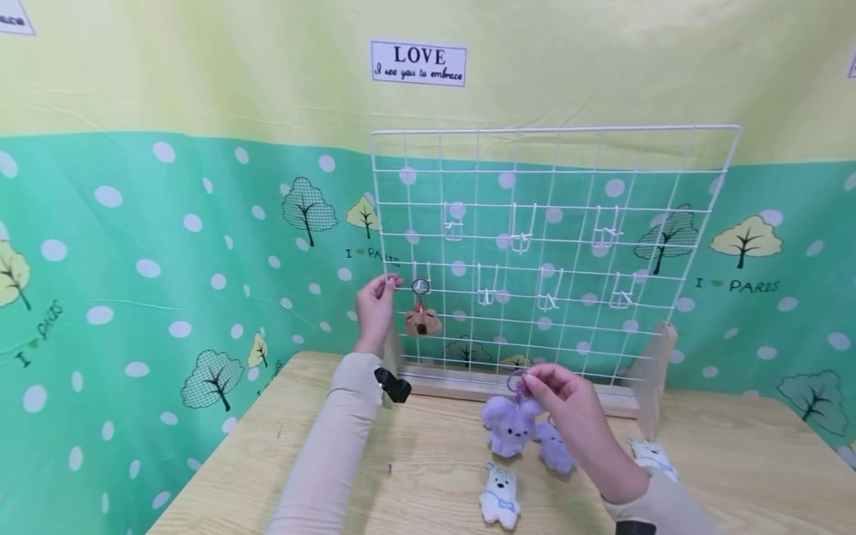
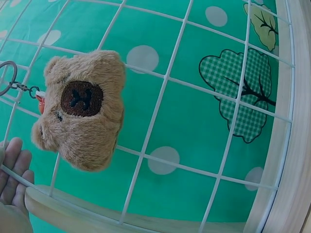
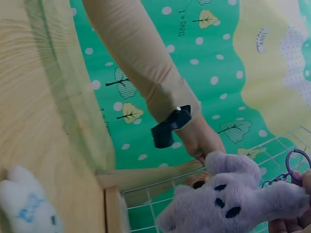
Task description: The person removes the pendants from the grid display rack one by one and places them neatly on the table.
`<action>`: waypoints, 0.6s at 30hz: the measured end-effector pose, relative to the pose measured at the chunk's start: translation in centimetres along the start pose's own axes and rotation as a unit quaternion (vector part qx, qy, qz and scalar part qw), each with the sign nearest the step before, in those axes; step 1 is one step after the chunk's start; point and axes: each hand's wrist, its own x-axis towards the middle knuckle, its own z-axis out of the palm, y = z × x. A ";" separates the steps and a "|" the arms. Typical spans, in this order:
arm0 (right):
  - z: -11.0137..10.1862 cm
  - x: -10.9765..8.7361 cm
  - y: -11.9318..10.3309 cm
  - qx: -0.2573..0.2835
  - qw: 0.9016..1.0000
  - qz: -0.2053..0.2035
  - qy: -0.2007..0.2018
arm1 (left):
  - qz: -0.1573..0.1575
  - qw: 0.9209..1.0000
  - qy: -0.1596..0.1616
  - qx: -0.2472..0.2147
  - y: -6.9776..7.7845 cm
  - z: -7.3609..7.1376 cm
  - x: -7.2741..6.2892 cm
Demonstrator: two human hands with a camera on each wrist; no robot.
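Observation:
My left hand (image 1: 376, 308) grips the left edge wire of a white wire grid rack (image 1: 555, 129). In the left wrist view its fingers (image 2: 17, 167) lie behind that wire. Just right of it, a brown bear keychain (image 1: 423, 322) hangs by its ring from a hook. With thumb and fingers, my right hand (image 1: 568, 405) pinches the ring of a purple plush keychain (image 1: 510, 425). The plush dangles low in front of the rack, facing sideways in the right wrist view. A second purple plush (image 1: 555, 448) lies on the table behind, partly covered by the right hand.
Several white hooks (image 1: 521, 238) sit in two rows on the grid. A wooden base with side posts (image 1: 657, 371) holds it up. One white plush (image 1: 500, 496) lies at the table's front, another white plush (image 1: 652, 455) beyond the right wrist. A patterned curtain (image 1: 167, 245) hangs behind.

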 end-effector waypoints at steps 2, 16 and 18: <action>-0.3 -0.5 0.7 -0.010 1.000 0.005 0.003 | 0.001 1.000 0.003 -0.002 0.0 -0.1 0.0; -2.9 -4.0 5.3 -0.013 0.996 0.054 -0.067 | -0.001 1.000 0.002 0.003 -0.2 0.0 0.1; -3.5 -4.5 5.8 -0.003 0.993 0.064 -0.102 | -0.002 1.000 0.001 0.003 -0.1 0.0 0.2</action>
